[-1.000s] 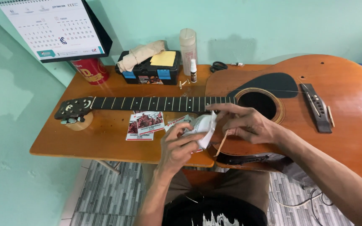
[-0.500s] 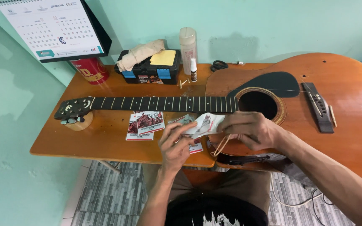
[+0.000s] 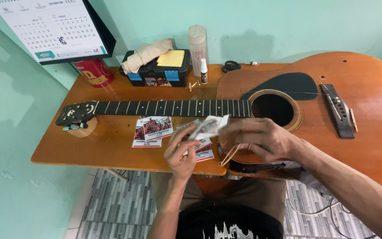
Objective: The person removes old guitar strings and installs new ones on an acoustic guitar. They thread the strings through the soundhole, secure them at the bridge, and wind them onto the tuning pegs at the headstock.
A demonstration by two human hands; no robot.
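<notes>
The small packet [image 3: 208, 127] now sits flatter, pinched between left hand [image 3: 183, 152] and right hand [image 3: 261, 139] above the table [image 3: 111, 150].

Black plastic toolbox [image 3: 158, 74] at table rear, beige cloth [image 3: 147, 52] and yellow pad [image 3: 171, 58] on top. Red tin can [image 3: 93, 71] left of it, under white desk calendar [image 3: 51, 27].

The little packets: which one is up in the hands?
The pale packet, pinched between left hand and right hand; the red-printed packets lie flat on the table.
</notes>
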